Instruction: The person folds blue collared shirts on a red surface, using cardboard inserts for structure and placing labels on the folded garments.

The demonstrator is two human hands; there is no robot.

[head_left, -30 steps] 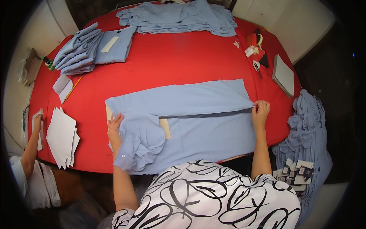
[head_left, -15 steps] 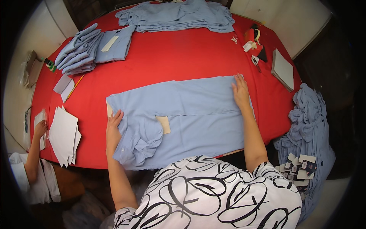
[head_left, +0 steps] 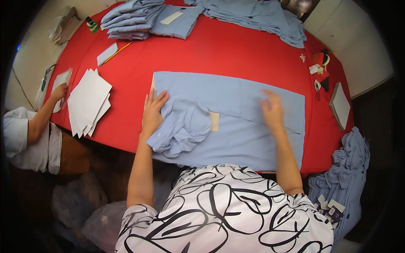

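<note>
A light blue shirt (head_left: 253, 126) lies spread out before me on the red tabletop, its sides folded in and the crumpled collar end toward the left. Beige board (head_left: 214, 121) shows through a gap beside the collar. My left hand (head_left: 152, 111) rests on the left edge of the shirt, fingers spread, next to the collar. My right hand (head_left: 272, 110) is over the right half of the shirt, blurred by motion with its fingers partly apart; whether it touches the cloth I cannot tell.
Folded blue shirts (head_left: 133, 19) are stacked at the far left, more blue cloth (head_left: 257, 17) behind. White sheets (head_left: 88, 101) and a pencil (head_left: 118, 52) lie left. Another person's hand (head_left: 60, 90) is on a clear packet. Blue garments with tags (head_left: 348, 164) hang at the right edge.
My right hand has left the shirt's right edge and moved left over the cloth. My left hand stays at the left edge. The whole view has shifted and turned.
</note>
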